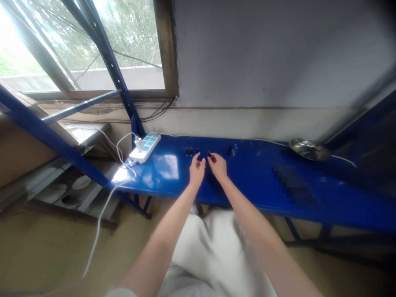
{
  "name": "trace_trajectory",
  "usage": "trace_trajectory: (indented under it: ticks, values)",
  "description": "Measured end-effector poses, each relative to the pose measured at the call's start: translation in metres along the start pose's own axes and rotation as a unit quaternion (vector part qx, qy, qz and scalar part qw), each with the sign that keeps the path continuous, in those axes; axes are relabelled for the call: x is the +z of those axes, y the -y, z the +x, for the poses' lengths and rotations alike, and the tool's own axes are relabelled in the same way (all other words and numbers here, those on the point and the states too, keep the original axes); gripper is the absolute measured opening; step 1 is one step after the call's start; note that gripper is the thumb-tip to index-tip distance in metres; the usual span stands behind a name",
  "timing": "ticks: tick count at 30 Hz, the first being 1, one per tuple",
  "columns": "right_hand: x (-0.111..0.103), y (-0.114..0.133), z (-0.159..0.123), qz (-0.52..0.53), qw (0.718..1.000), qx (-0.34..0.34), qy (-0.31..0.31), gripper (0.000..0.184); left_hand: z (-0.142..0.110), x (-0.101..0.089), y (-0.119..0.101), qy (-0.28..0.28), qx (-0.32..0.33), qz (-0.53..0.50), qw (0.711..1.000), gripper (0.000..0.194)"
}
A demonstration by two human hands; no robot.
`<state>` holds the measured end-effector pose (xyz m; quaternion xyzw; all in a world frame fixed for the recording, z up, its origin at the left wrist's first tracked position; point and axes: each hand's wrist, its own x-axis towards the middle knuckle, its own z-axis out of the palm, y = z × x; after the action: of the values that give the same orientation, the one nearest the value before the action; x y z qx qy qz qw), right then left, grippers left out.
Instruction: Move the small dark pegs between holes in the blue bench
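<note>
My right hand pinches a small black cylinder, its pale round end facing up, above the blue table. Just beside it my left hand has thumb and fingers apart, with nothing visible between them. Beyond the left fingertips several small black cylinders stand in a short row. To the right lies another small black piece next to a few tiny clear bits; they are too small to name.
A white power strip with a plugged-in charger sits at the table's left end, its cable hanging over the edge. At the back right is a shiny metal dish. Blue rack posts rise on the left, before a window. A blurred dark patch lies right.
</note>
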<state>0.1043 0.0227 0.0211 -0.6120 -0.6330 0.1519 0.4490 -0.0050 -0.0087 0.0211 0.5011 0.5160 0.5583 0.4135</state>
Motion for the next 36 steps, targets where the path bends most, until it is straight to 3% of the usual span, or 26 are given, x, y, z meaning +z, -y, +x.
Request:
trace_trajectory:
  ticks: [3,7,15,20,26,36]
  values:
    - [-0.008,-0.003,-0.014,-0.040,0.998,-0.053,-0.002,0.030,-0.002,0.001,-0.001,0.027,0.057,0.023,0.998,0.049]
    - [-0.006,-0.010,-0.024,-0.079,0.991,-0.103,-0.024,0.031,0.000,0.004,0.006,0.027,0.104,0.058,0.993,0.032]
    - [0.000,-0.016,-0.024,-0.051,0.991,-0.112,-0.055,0.033,0.006,0.003,0.013,0.029,0.054,0.044,0.997,0.022]
    - [-0.003,-0.013,-0.024,-0.072,0.993,-0.060,-0.069,0.038,0.007,0.003,0.013,0.048,0.065,0.031,0.996,0.020]
    - [-0.003,-0.016,-0.025,-0.080,0.993,-0.073,-0.047,0.039,0.008,0.003,0.015,0.065,0.076,0.030,0.995,0.018]
    - [-0.003,-0.012,-0.030,-0.002,0.994,-0.104,-0.030,0.032,0.006,0.003,0.012,0.023,0.038,0.051,0.998,0.038]
